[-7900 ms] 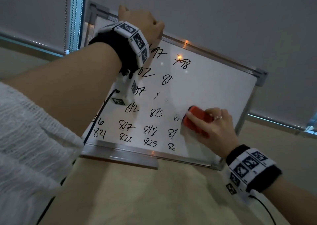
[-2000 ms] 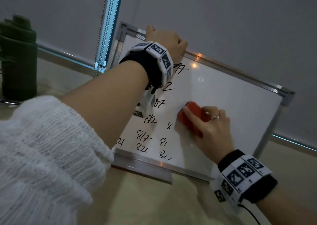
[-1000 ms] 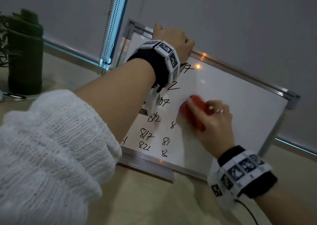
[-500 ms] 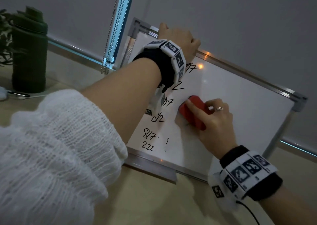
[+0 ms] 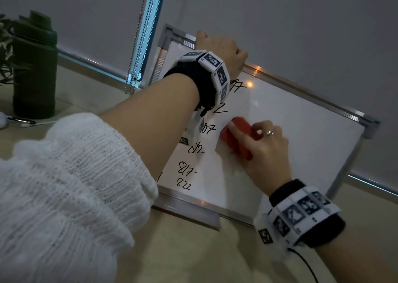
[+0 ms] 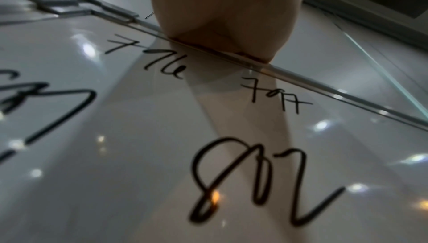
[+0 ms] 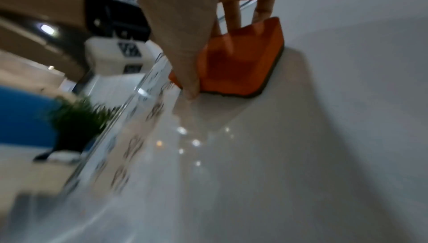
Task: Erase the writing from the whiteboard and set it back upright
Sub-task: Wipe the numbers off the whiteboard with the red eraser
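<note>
A silver-framed whiteboard [image 5: 301,131] leans back on the desk against the blind. Black numbers [image 5: 186,170] remain down its left part; the right part is wiped white. My left hand [image 5: 219,50] grips the board's top edge near the left corner, with its fingers curled over the frame [image 6: 301,80]. My right hand [image 5: 260,144] holds a red eraser [image 5: 234,136] flat against the middle of the board, thumb on one side and fingers on the other. The right wrist view shows the eraser [image 7: 238,65] with its dark felt pressed on the surface.
A dark green bottle [image 5: 34,67] stands at the far left on the desk, with plant leaves [image 5: 4,45] beside it. A bead chain [image 5: 137,41] hangs by the board's left corner. The board's tray ledge [image 5: 187,209] juts toward me over the beige desk [image 5: 193,257].
The eraser has moved left across the board and up a little. The numbers in the third column are gone, so only the left columns remain. My left hand kept its grip on the top edge.
</note>
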